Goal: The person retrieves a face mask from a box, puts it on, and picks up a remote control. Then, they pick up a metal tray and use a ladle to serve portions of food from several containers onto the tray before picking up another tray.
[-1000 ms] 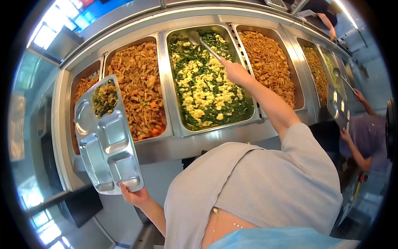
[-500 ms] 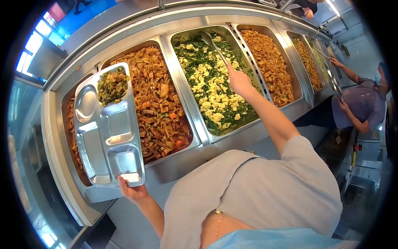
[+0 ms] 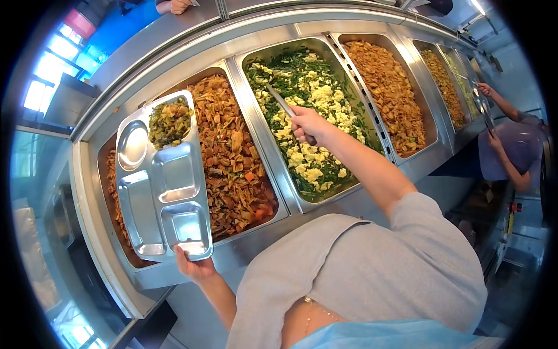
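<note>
My left hand (image 3: 195, 268) grips the near edge of a metal compartment tray (image 3: 155, 185), thumb on top. The tray hangs over a pan of brown stewed food, and one far compartment holds chopped dark greens (image 3: 170, 121). My right hand (image 3: 308, 124) is wrapped round the handle of a serving spoon (image 3: 281, 100) above the pan of scrambled egg with green chives (image 3: 321, 166). The spoon's bowl is down among the greens at the pan's left side and hardly shows.
More food pans line the counter to the right, one with shredded orange-brown food (image 3: 383, 87). A co-worker (image 3: 511, 145) stands there holding a tray and a utensil. Across the counter rail (image 3: 174, 52) a person's hand (image 3: 177, 6) rests.
My right hand has drawn the spoon left and toward me, its bowl now lower in the greens. A person's hand has appeared across the counter. The tray stays in my left hand.
</note>
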A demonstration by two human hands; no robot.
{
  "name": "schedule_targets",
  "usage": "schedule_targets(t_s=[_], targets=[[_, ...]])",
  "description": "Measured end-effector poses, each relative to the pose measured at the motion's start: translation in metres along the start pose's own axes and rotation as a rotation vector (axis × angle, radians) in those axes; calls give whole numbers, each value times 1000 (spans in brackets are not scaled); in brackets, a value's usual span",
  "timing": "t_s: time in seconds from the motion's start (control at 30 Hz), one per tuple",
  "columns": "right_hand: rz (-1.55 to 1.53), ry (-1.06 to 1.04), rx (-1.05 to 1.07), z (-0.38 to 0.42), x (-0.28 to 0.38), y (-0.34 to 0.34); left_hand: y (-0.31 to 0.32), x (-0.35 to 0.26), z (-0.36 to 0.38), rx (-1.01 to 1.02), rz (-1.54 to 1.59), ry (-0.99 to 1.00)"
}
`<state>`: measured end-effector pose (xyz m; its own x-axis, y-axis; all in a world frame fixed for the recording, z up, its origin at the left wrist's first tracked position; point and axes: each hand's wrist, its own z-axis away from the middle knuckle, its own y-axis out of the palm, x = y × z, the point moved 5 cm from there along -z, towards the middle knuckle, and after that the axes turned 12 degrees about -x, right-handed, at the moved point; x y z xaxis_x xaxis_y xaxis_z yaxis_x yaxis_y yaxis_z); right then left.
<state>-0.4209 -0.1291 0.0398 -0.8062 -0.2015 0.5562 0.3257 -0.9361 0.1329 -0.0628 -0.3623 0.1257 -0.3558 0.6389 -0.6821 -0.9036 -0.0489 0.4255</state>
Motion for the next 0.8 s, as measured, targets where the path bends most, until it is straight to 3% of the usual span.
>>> schedule_targets(t_s=[0.07, 0.17, 0.37, 0.5, 0.7, 0.8], targets=[[-149, 12, 69, -4, -1, -13, 7, 3, -3, 17, 16, -15], [29, -82, 46, -13, -16, -34, 40, 10, 17, -11, -44, -33], [-107, -96, 56, -6, -7, -85, 58, 64, -14, -11, -27, -103], [-116, -64, 55, 34, -9, -126, 58, 114, -28, -25, -90, -116], [-30, -63, -48, 109, 0, -149, 89, 178, -49, 99, -31, -205], [-58, -115, 6, 148, 8, -152, 112, 206, -49, 189, -9, -218]])
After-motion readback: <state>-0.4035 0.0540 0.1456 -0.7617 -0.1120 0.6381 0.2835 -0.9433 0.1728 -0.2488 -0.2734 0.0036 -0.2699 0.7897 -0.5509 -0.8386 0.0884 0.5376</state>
